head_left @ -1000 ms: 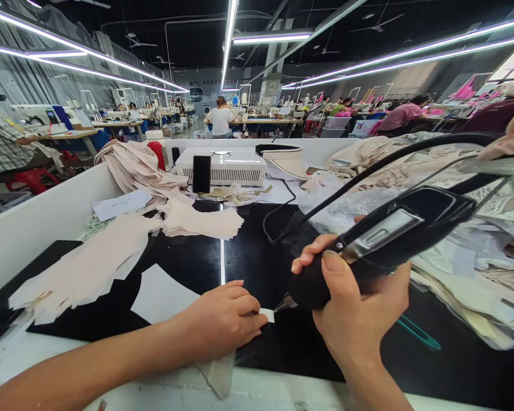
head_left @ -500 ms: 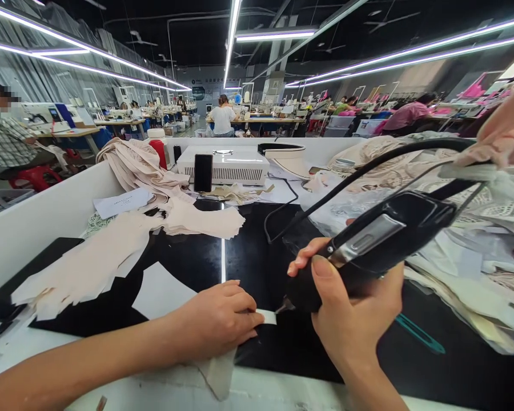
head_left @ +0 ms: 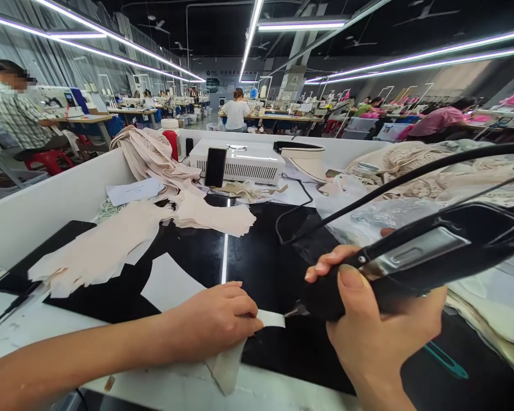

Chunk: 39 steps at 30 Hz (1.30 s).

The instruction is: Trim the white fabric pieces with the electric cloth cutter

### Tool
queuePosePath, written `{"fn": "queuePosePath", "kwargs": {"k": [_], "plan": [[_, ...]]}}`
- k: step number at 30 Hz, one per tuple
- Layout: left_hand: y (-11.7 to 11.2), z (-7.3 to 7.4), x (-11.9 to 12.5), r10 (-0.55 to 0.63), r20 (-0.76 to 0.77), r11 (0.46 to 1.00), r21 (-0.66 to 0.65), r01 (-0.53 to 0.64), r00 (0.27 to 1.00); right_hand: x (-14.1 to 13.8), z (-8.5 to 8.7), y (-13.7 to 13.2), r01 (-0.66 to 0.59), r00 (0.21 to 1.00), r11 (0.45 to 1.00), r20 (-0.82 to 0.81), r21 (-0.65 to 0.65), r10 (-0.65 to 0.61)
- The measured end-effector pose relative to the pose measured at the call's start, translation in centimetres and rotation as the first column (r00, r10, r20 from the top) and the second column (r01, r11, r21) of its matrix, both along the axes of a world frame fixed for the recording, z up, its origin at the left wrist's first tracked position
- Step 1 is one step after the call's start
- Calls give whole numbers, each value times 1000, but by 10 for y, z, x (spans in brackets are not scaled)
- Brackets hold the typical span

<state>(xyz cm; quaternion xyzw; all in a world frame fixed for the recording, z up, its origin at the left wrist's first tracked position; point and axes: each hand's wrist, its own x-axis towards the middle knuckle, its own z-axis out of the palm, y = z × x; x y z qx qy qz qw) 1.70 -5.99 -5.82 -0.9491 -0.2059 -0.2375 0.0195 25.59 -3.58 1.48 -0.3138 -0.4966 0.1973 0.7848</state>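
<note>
My left hand lies over a pale fabric piece, fingers pressed together and pinching it against the black work surface. A short light strip of the piece sticks out beyond its fingertips. My right hand is wrapped round a black corded hand tool with a silver plate on its side. The tool's narrow metal tip is near the strip's right end; whether they touch I cannot tell. Behind my left hand lies a white curved sheet, partly covered.
Stacked beige fabric pieces lie left, a white vented box and phone at the back. Fabric and plastic bags heap up right. A black cable arches over the table. A teal loop-shaped item lies right.
The view has shifted, so the table appears further left. My right hand and the tool have moved right, and the tool lies flatter. Another hand at the cable, upper right, is out of view.
</note>
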Motion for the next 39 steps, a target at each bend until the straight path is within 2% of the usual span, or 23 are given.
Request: {"fn": "queuePosePath", "kwargs": {"k": [9, 14, 26, 32, 39], "plan": [[4, 9, 4, -83, 26, 996, -13, 83, 996, 1, 1, -2, 49, 999, 997, -15, -54, -50], [2, 16, 5, -43, -34, 999, -30, 42, 999, 0, 4, 0, 63, 997, 997, -46, -50, -65], [0, 12, 8, -18, 2, 1000, -11, 18, 1000, -5, 4, -1, 41, 998, 998, -52, -47, -44], [-1, 13, 10, -15, 13, 1000, -6, 15, 1000, -17, 5, 2, -47, 998, 999, -46, -12, 46], [-4, 10, 15, 4, -26, 1000, 7, -3, 1000, -19, 2, 0, -78, 995, 997, -57, -11, 77]]}}
